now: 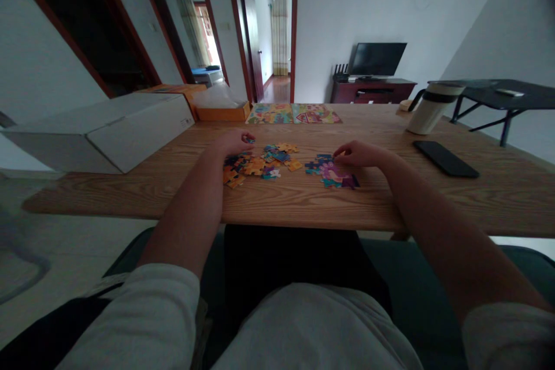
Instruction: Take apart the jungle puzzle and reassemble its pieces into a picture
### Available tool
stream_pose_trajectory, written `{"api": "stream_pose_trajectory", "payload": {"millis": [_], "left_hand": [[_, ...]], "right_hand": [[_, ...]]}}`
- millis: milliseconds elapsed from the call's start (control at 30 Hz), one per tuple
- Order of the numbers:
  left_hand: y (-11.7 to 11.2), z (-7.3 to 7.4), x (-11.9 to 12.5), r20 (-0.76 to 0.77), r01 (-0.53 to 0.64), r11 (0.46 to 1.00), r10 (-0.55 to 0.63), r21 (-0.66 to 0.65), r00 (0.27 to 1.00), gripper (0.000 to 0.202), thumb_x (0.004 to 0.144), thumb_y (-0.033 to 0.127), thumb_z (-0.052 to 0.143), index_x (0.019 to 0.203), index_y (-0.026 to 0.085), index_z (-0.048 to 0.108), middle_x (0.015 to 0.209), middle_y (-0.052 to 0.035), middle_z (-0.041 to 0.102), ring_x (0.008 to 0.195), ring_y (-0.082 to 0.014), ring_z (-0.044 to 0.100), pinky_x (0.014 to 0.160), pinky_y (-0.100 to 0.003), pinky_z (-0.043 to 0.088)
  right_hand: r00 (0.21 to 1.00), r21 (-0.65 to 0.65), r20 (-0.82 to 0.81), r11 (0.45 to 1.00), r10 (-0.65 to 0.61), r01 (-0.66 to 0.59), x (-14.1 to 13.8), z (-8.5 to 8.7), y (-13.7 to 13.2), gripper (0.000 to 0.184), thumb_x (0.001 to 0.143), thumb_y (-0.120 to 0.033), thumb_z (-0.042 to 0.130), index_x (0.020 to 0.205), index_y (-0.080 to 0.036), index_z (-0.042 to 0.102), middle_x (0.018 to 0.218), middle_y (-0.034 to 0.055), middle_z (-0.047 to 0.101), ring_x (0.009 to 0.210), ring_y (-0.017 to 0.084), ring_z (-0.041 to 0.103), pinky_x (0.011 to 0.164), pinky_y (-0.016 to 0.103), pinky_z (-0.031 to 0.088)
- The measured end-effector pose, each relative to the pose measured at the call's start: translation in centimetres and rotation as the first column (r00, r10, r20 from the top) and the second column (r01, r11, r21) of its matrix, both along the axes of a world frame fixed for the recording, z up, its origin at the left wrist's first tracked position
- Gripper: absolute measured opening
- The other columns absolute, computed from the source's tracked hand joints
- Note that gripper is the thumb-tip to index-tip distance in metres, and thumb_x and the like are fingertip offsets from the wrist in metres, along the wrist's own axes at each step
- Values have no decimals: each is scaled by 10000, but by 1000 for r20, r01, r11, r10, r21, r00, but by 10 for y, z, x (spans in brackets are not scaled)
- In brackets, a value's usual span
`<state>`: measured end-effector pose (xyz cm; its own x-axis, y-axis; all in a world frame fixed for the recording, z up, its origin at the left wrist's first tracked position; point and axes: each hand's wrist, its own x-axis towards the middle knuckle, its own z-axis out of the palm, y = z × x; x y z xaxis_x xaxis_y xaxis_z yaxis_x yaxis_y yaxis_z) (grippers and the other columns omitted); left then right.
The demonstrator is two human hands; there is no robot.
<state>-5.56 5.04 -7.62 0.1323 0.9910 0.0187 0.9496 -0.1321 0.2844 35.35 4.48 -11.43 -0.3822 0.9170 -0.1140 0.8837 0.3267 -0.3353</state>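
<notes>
My left hand (234, 143) is closed on a small dark blue puzzle piece (248, 139), just above the back left of a pile of loose puzzle pieces (255, 166). Orange, blue and purple pieces overlap in that pile. To its right lies a joined patch of puzzle (332, 173) in pink, purple and blue. My right hand (358, 154) rests at the patch's upper right edge, fingers bent and pressed together near a blue part. Whether those fingers pinch a piece is hidden.
Two colourful picture sheets (295, 114) lie at the table's far edge. Beside them stands an orange box (223, 113) with white plastic inside. A long white box (108, 127) takes up the left side. On the right are a black phone (446, 158) and a white lidded mug (433, 110).
</notes>
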Motion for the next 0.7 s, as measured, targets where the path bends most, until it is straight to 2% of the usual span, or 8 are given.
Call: {"api": "stream_pose_trajectory", "payload": {"millis": [167,333,467,700], "left_hand": [[-3,6,-14,-31,19,994,-22,-108,999,482,743,452,750,1178,244,729,1145,-44,755,1000,-223,690,817,-253,504],[-11,8,-4,-32,180,935,-199,-306,979,635,641,603,772,1173,262,709,1124,-30,754,992,-222,682,785,-248,491],[-18,9,11,-87,188,923,-229,-337,969,768,558,611,809,1232,271,670,1155,-34,735,969,-225,676,755,-257,484],[-23,12,16,-104,182,929,-226,-321,969,731,594,549,784,1257,263,667,1176,-48,715,962,-227,677,724,-258,486]], "right_hand": [[1000,-4,-9,1000,-15,15,1,-2,0,401,905,-460,651,1194,-211,774,905,71,763,754,193,667,697,281,501],[1000,-10,-26,1000,-5,5,2,-4,2,430,887,-502,669,1186,-211,772,880,70,756,740,196,658,694,290,505],[1000,-1,-21,1000,-11,11,2,-4,1,424,887,-491,673,1182,-202,772,917,76,756,760,196,661,707,287,501],[1000,-8,-9,1000,-4,4,2,-5,4,409,899,-479,670,1197,-215,762,926,65,753,763,186,664,697,270,496]]}}
